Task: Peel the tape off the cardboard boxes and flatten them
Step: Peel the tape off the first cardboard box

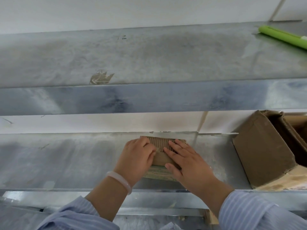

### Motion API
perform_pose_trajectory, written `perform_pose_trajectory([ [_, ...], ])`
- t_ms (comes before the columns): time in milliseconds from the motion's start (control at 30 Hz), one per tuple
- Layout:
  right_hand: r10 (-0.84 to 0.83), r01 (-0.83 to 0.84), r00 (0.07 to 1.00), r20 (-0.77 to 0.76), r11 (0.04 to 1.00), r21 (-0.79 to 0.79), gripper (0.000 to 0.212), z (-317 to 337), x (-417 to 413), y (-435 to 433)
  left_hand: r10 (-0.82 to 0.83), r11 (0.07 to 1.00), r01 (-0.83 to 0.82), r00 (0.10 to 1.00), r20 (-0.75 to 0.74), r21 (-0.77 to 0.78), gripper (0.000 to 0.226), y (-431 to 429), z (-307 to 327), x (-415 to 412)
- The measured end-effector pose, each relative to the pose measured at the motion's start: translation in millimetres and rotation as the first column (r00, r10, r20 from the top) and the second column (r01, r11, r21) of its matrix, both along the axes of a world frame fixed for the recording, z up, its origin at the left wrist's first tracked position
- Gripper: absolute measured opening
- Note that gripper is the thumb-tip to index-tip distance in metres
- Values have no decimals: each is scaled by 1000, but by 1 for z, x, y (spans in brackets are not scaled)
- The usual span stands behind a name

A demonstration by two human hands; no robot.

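Blue striped sleeves (74,214) are filling the bottom edge, and both hands are reaching out from them onto a small flattened cardboard box (162,159) that's lying on the steel table (66,163). So the right hand (187,161) is lying flat on the right half of that box, fingers straight and spread, pressing down and not gripping anything. Meanwhile the left hand (137,156), with a pale bracelet (119,180) on its wrist, is sitting on the box's left half with fingers bent, tips digging at the patch where ribbed corrugation (159,143) is showing. Honestly can't tell if it's pinching anything. Well off to the right of the small box, a bigger open cardboard box (259,155) is sitting on the same table. Above and behind the small box, a steel shelf (149,55) is carrying a green roll (282,37) far to the right.
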State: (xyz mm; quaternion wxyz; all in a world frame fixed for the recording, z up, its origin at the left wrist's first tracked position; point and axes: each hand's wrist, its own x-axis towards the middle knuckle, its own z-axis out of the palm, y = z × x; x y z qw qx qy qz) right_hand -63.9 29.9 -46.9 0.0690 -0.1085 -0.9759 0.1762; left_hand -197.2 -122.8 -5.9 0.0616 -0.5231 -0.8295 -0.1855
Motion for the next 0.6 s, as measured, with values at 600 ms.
perform_pose_trajectory([
  [600, -8, 9, 999, 52, 1000, -7, 58, 3, -1, 3, 214, 975, -218, 973, 89, 36, 14, 4, 14, -11],
])
